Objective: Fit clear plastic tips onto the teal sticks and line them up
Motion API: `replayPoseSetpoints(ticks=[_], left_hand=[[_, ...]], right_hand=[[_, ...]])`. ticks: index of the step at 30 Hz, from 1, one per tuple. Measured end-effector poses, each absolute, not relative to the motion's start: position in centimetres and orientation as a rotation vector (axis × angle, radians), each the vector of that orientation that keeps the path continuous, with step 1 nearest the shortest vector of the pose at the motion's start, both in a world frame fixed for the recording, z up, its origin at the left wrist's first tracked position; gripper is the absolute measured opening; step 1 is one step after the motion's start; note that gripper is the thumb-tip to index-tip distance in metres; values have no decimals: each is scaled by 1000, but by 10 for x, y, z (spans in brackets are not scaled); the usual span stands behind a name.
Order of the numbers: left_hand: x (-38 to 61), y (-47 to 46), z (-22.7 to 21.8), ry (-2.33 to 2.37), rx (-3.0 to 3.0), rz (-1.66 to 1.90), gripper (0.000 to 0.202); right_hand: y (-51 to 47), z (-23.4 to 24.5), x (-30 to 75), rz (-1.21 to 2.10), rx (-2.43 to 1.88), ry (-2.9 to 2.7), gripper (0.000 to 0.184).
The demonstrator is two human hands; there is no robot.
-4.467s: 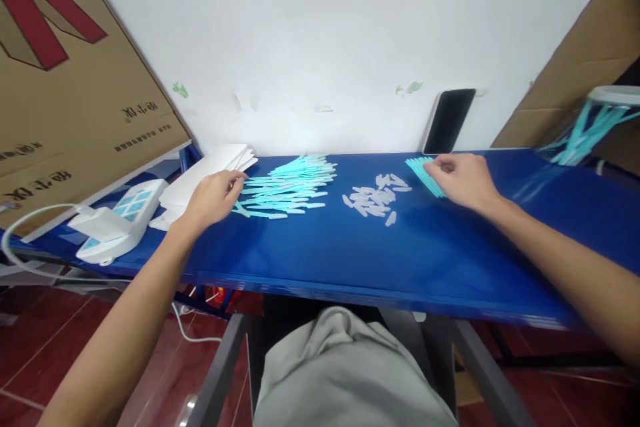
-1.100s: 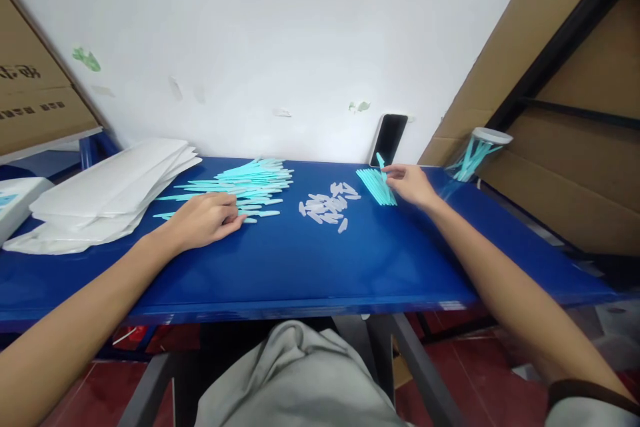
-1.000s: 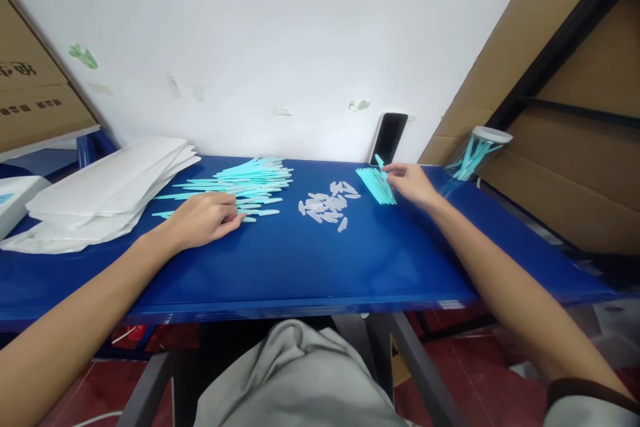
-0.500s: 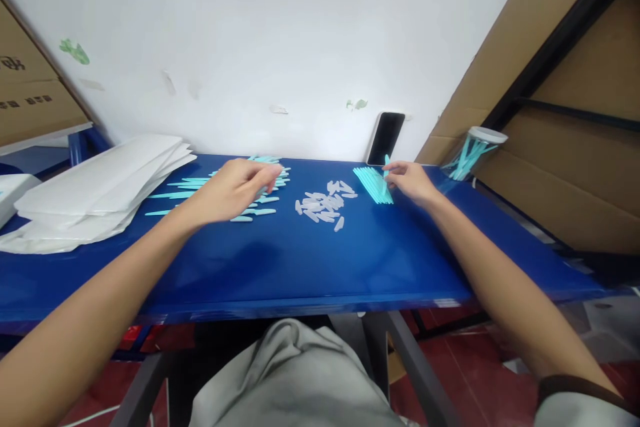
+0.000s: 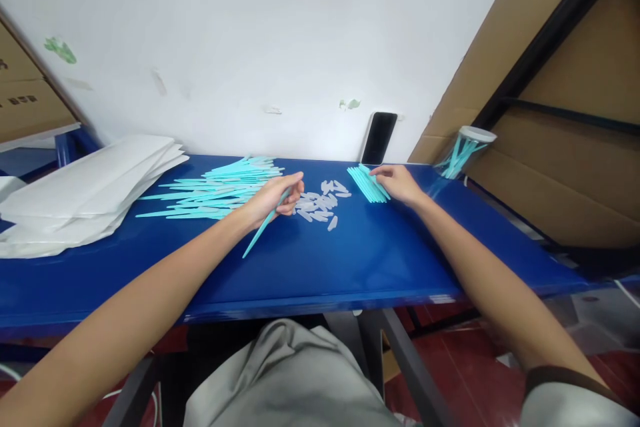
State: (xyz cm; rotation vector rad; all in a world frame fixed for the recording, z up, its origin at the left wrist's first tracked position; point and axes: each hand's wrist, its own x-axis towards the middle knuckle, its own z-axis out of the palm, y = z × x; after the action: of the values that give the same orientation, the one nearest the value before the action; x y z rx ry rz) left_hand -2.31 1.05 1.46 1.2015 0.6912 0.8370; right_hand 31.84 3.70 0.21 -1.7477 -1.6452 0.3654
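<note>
My left hand [image 5: 281,200] is closed round a slim turquoise eyebrow razor [image 5: 257,238], whose tapered handle slants down toward me. Just beyond the fingers lies a small pile of translucent blade caps [image 5: 320,202], partly hidden by the hand. On the right, my right hand [image 5: 397,183] pinches at the upper edge of a neat row of turquoise eyebrow razors [image 5: 367,183] lying side by side. Its fingertips cover the end of the one they grip. Behind my left wrist spreads a large loose heap of the same razors [image 5: 210,190].
White flat bags [image 5: 95,180] are stacked at the left of the blue table [image 5: 320,273]. A phone [image 5: 380,138] leans against the wall. A clear jar [image 5: 465,152] with a white lid and turquoise sticks inside stands at the back right, near cardboard [image 5: 545,160].
My left hand has come off the heap, moving right and nearer, with a razor now visible in it. The razor that stood upright in my right hand is now down at the row.
</note>
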Motion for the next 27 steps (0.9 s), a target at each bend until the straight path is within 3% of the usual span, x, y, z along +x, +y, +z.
replayPoseSetpoints(ticks=[6,27], left_hand=[[-17,15,4,687,1389,807,33],[-18,18,-1,745,1423,841,36]], right_hand=[[41,-2,319,294,-1769,-1616,32],[43,-3,323,382,-1775,-1602,34]])
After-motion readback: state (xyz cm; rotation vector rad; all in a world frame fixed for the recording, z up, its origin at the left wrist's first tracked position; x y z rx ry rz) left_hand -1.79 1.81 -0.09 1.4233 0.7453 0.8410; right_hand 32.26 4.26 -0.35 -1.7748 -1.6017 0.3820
